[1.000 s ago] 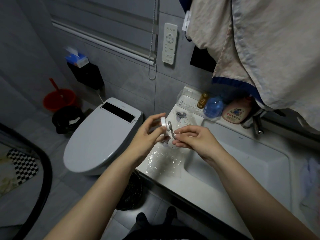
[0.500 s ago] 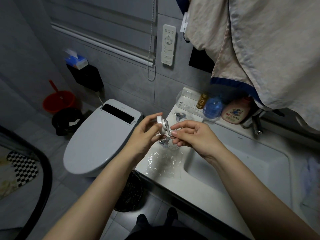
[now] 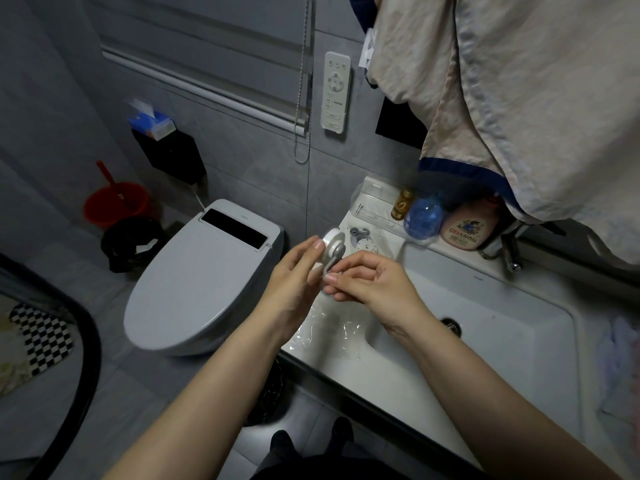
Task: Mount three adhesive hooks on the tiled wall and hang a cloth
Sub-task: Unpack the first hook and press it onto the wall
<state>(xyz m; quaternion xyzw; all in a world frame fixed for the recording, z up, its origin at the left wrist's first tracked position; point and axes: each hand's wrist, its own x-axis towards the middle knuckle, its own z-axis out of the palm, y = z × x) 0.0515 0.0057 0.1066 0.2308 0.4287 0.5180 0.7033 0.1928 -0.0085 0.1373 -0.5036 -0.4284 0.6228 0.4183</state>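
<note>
grey tiled walls [image 3: 242,161] closed in a small bathroom, with a closed toilet [image 3: 194,289] at centre left and a white sink counter [image 3: 398,372] running to the lower right. just above the counter's left end, near the middle of the frame, the left hand [image 3: 294,282] pinched an adhesive hook [image 3: 333,244] by the rim of its round white base, fingers curled narrow around the disc. the right hand [image 3: 377,282] met it from the right, fingertips closed on the lower end of the grey metal hook arm; whether it also picked at a backing film could not be told. a second hook [image 3: 362,239] lay on the counter just behind the hands, and clear plastic packaging [image 3: 329,330] lay below them. a beige cloth [image 3: 519,98] hung across the upper right.

the hook looked small, light and rigid, probably easy to hold with two fingers. the base rim seemed the best place to grip, keeping skin off the sticky face. the smooth plastic might slip, and the arm could lever the disc if pulled hard.
</note>
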